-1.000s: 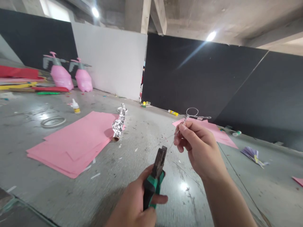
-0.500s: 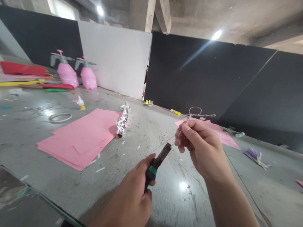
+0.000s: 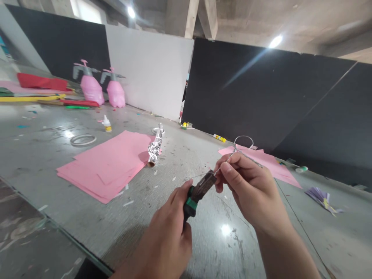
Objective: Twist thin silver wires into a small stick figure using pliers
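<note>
My left hand [image 3: 170,223] is closed around a pair of pliers [image 3: 204,185] with dark jaws and a black and green handle. The jaw tips meet thin wire close to my right fingertips. My right hand [image 3: 250,190] pinches a twisted wire piece [image 3: 235,151], which has a round loop at its top and a twisted arm slanting to the right behind my fingers. A thin loose wire end runs leftward past the jaws. My right fingers hide part of the twisted stem.
Pink paper sheets [image 3: 101,170] and a foil roll [image 3: 155,145] lie left on the grey table. A grey wire coil [image 3: 83,140], a glue bottle [image 3: 107,124] and two pink spray bottles [image 3: 116,94] stand beyond. More pink paper [image 3: 279,170] and a purple folded piece [image 3: 319,197] are right.
The pliers have moved up and right, closer to my right fingertips. The wire piece has turned so its twisted arm now slants down. The view has shifted slightly left.
</note>
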Available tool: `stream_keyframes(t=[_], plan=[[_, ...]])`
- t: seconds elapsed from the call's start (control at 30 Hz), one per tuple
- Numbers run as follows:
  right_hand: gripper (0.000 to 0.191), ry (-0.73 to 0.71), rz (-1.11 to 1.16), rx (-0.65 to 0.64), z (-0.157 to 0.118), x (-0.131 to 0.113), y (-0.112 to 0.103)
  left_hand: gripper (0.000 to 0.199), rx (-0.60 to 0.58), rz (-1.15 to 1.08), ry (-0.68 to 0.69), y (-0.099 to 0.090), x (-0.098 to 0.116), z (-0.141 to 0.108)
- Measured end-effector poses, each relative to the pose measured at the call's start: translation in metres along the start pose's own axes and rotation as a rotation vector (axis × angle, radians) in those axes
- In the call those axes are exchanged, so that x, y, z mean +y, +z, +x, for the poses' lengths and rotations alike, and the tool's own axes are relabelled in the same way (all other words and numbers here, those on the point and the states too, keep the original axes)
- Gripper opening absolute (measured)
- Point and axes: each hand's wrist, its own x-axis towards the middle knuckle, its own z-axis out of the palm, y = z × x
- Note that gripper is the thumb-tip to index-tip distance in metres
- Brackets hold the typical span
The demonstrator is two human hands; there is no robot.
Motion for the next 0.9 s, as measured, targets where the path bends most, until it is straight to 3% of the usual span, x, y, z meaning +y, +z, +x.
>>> stream_keyframes(t=[0.23,0.47,0.9], plan=[[0.01,-0.124,-0.134,0.0,-0.005,0.002,0.003,0.077,0.098,0.175,0.077,0.001,-0.003,0.001],[0.011,-0.245,0.038,0.088,-0.007,0.012,0.014,0.077,0.275,0.344,0.197,0.004,-0.003,0.002],[0.017,-0.239,-0.022,0.17,-0.011,0.02,0.022,0.085,0.297,0.363,0.179,0.006,-0.008,0.0]])
